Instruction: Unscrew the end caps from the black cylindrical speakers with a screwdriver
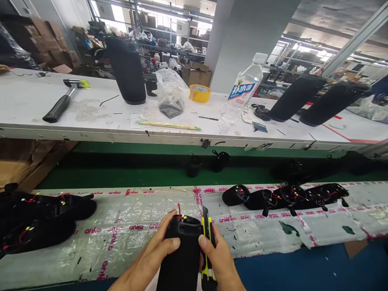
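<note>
A black, cloth-covered speaker body (181, 258) stands tilted in front of me, its open end facing away and a red wire with yellow bits poking out. My left hand (153, 252) is wrapped around its left side, thumb on the cloth. In my right hand (218, 258) is a yellow-and-black utility knife (206, 238), pointing up along the body's right side. The knife's dark blade end extends past the rim. My right thumb presses near the cloth edge; the fingers behind are partly hidden.
Similar black bodies with wires lie at left (60, 208) and in a right-hand row (260, 200) on a plastic-wrapped surface (136, 250). The white bench (100, 117) beyond bears a hammer (62, 103), tape roll (200, 93), plastic bottle (244, 91), plastic bag (171, 89) and upright black cylinders (127, 72).
</note>
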Available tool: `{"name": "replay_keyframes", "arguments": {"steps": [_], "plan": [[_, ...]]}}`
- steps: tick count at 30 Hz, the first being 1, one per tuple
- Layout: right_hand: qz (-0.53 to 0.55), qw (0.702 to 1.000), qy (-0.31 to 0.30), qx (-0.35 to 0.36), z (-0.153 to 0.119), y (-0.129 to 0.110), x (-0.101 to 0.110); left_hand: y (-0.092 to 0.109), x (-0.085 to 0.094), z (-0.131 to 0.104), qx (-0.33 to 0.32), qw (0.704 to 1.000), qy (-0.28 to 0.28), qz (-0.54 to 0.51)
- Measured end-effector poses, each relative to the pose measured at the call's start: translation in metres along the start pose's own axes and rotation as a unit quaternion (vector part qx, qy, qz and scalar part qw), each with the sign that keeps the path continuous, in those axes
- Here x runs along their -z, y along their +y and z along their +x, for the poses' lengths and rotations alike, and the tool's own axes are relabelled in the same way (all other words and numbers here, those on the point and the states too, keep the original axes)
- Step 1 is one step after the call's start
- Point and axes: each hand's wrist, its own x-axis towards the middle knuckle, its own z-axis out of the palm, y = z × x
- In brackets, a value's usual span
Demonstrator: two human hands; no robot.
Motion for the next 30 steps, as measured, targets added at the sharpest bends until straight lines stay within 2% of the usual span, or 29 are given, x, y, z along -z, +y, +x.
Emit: {"name": "replay_keyframes", "arguments": {"steps": [2, 4, 6, 9, 11, 14, 17, 19, 22, 30], "plan": [[0.057, 0.998, -0.016, 0.008, 0.003, 0.003, -0.006, -0.001, 0.002, -0.001, 0.028, 0.998, -0.005, -0.058], [0.068, 0.997, -0.029, 0.019, 0.003, 0.004, -0.010, 0.000, 0.001, -0.001, 0.061, 0.987, -0.056, -0.137], [0.019, 0.999, -0.032, 0.028, 0.001, 0.000, -0.007, 0.001, -0.001, 0.000, 0.069, 0.975, -0.105, -0.183], [-0.133, 0.989, -0.001, 0.068, -0.005, -0.016, 0.009, -0.001, 0.000, 0.003, 0.049, 0.980, -0.092, -0.171], [-0.262, 0.953, 0.002, 0.153, -0.009, -0.032, 0.024, -0.003, 0.002, 0.006, 0.052, 0.985, -0.074, -0.148], [-0.450, 0.845, -0.081, 0.276, -0.014, -0.057, 0.039, -0.006, 0.005, 0.008, 0.063, 0.985, -0.088, -0.134], [-0.579, 0.735, -0.129, 0.328, -0.014, -0.072, 0.040, -0.005, 0.005, 0.009, 0.066, 0.984, -0.107, -0.126], [-0.621, 0.691, -0.130, 0.347, -0.013, -0.074, 0.038, -0.004, 0.004, 0.009, 0.065, 0.985, -0.111, -0.119], [-0.644, 0.662, -0.135, 0.359, -0.012, -0.074, 0.037, -0.003, 0.003, 0.009, 0.062, 0.983, -0.119, -0.126], [-0.657, 0.652, -0.142, 0.351, -0.010, -0.073, 0.043, -0.005, 0.004, 0.012, 0.064, 0.985, -0.119, -0.105]]}}
